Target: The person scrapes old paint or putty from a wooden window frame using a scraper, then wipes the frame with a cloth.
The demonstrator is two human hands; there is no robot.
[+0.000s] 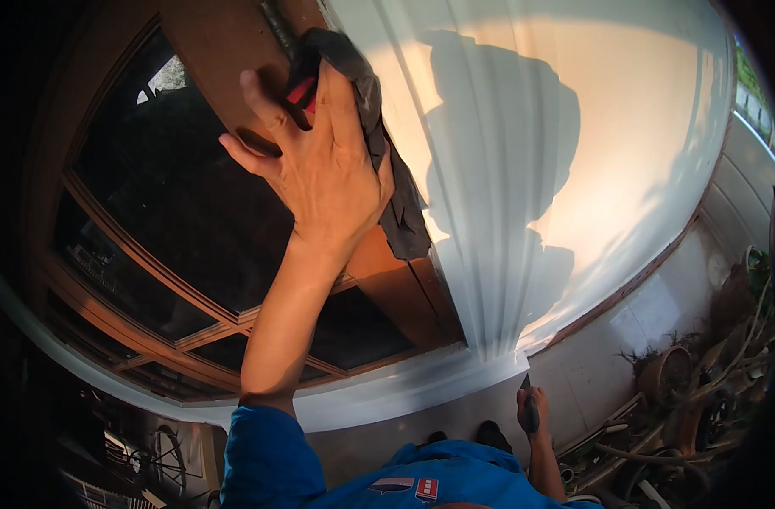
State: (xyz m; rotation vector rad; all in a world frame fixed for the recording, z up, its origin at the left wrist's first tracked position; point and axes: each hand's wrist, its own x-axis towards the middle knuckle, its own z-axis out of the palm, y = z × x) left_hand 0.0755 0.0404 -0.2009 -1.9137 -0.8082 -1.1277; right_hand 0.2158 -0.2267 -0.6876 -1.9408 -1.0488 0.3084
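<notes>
Clerk: Where is the dark cloth (pixel 408 233)?
Inspector: Along the right-hand edge of the wooden frame (pixel 386 276), beside the pale moulding (pixel 489 254). The left hand (pixel 332 187) covers its upper part, fingers spread wide rather than closed. That spread probably steadies the cloth against the frame. A red item (pixel 302 92) shows under the fingers; its nature is unclear. Whether the thumb pinches the cloth cannot be told.
Clerk: And the right hand (pixel 542 415)?
Inspector: Low, to the right of the frame, fingers closed round the handle of a small tool (pixel 531 414). The narrow end points up; holding it low presumably keeps it clear of the raised arm.
</notes>
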